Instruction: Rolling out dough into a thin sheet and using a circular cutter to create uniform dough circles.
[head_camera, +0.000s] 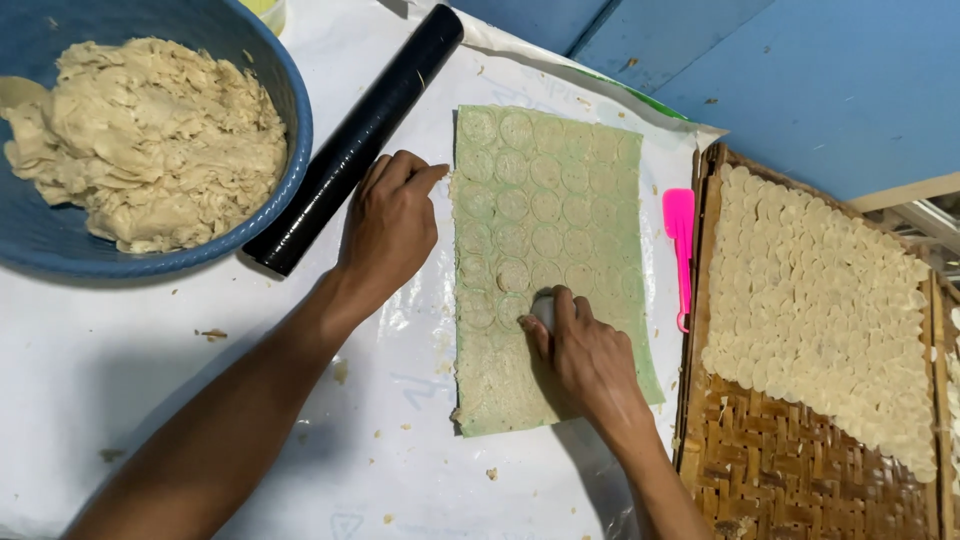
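Covering most of the work surface, a white plastic sheet (150, 400) is spread out, dusted with crumbs. At the upper left a blue bowl (290, 90) is heaped with pale dough (140, 140). On the right a woven bamboo tray (790, 470) is laid with overlapping rows of small dough discs (820, 300). In the middle a thin rolled dough sheet (550, 200) is stamped all over with round cuts. A black rolling pin (350, 145) is set slanting between bowl and sheet, and a pink spatula (680, 240) is placed just beside the tray's edge. The left hand (390, 225) is rested at the sheet's left edge, fingers loosely together, gripping nothing. The right hand (585, 350) is closed on a small round cutter (543, 310), possibly pale metal, pressed onto the sheet's lower part.
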